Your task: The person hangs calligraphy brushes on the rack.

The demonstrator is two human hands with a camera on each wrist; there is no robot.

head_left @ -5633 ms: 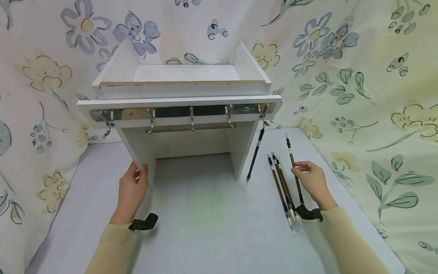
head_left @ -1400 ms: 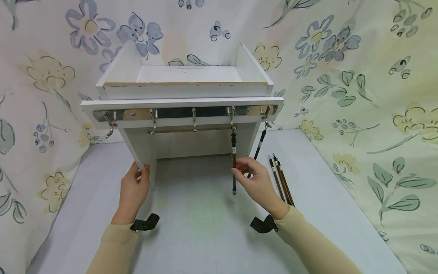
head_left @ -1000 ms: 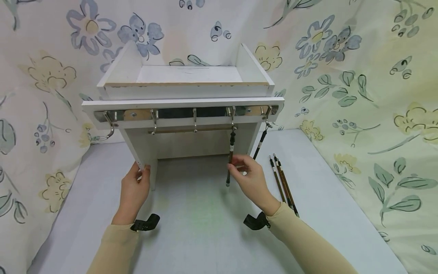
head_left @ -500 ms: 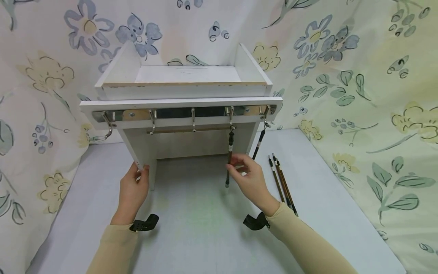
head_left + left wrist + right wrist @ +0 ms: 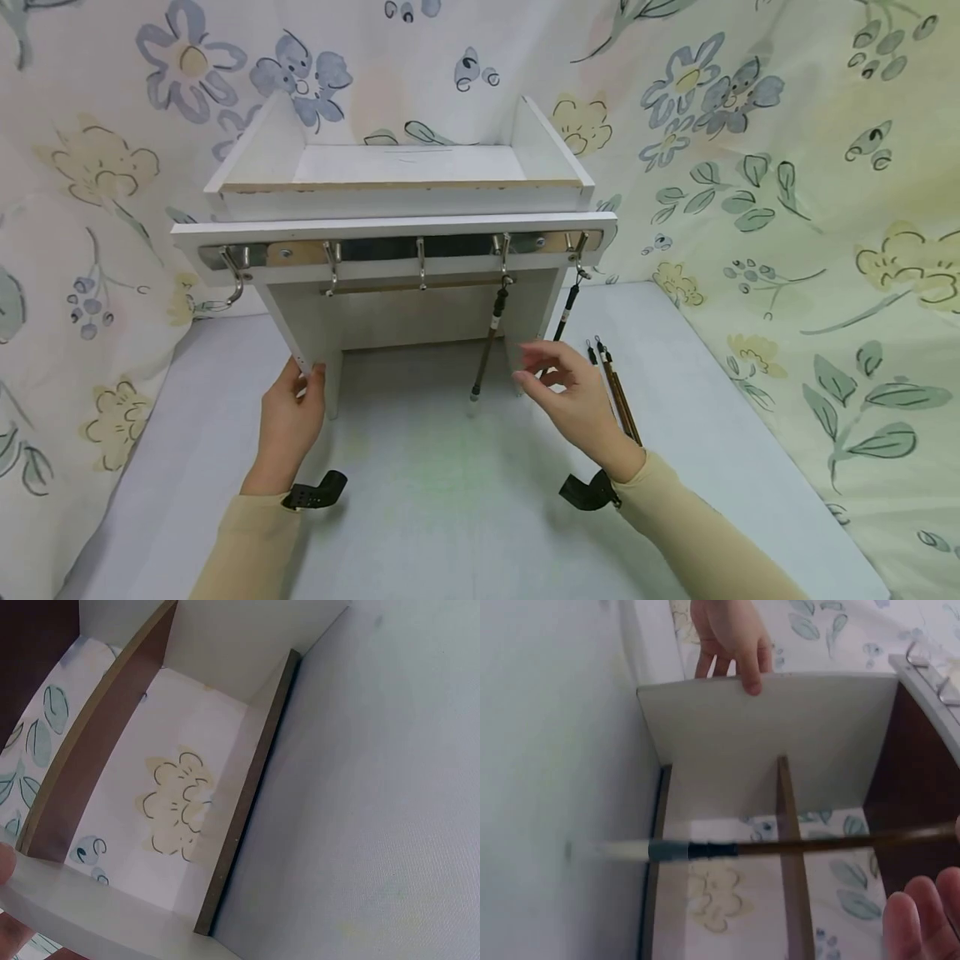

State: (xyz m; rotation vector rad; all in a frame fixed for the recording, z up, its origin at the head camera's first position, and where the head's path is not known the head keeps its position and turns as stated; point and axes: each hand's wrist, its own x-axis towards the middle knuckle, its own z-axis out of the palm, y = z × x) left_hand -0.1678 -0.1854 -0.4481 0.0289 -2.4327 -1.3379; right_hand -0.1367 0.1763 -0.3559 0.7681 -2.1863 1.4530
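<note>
With your left hand (image 5: pixel 289 423) pinching the rack (image 5: pixel 408 202), hold your right hand (image 5: pixel 576 402), grip released, clear of the tilted brush (image 5: pixel 487 347) until it settles on its hook (image 5: pixel 505 253).

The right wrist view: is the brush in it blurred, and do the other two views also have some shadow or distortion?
Right wrist view: the brush is blurred, most at its pale tip, probably from motion; head view: faint, soft-edged shadows lie on the table; left wrist view: dim picture, and a brown board looks bowed, perhaps by lens distortion.
</note>
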